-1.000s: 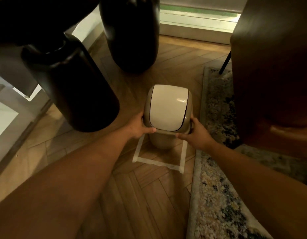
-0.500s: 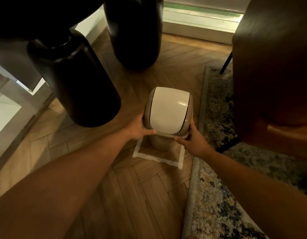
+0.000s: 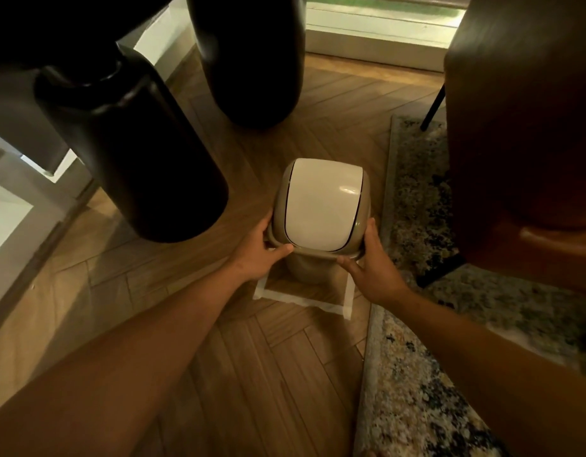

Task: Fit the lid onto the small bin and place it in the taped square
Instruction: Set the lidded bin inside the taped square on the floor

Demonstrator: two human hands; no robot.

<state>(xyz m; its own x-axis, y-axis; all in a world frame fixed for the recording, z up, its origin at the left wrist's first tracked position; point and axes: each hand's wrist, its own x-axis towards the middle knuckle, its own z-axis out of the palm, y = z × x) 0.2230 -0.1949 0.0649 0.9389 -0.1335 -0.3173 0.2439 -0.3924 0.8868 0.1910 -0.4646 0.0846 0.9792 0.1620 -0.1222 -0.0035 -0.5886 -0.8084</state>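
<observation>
Since the earlier frames the small bin [image 3: 309, 270] and both hands have barely shifted; mostly the head has tipped, so the dark vases [image 3: 133, 150] and the chair [image 3: 522, 110] sit a little differently in view. The lid [image 3: 321, 206] looks seated on the bin, its white flap facing up, so the fitting step seems done. The left hand [image 3: 262, 250] clasps the lid's rim at 9 o'clock and the right hand [image 3: 370, 262] clasps it at 3 o'clock, fingers wrapped onto the edge. The bin stands over the taped square [image 3: 305, 301], whose near side shows at 6 o'clock of it on the wooden floor [image 3: 252, 374], just beside the rug [image 3: 417, 374]. Whether the base rests fully inside the tape is hard to tell, as the far side is hidden. What is left, probably, is a final settling and letting go.
</observation>
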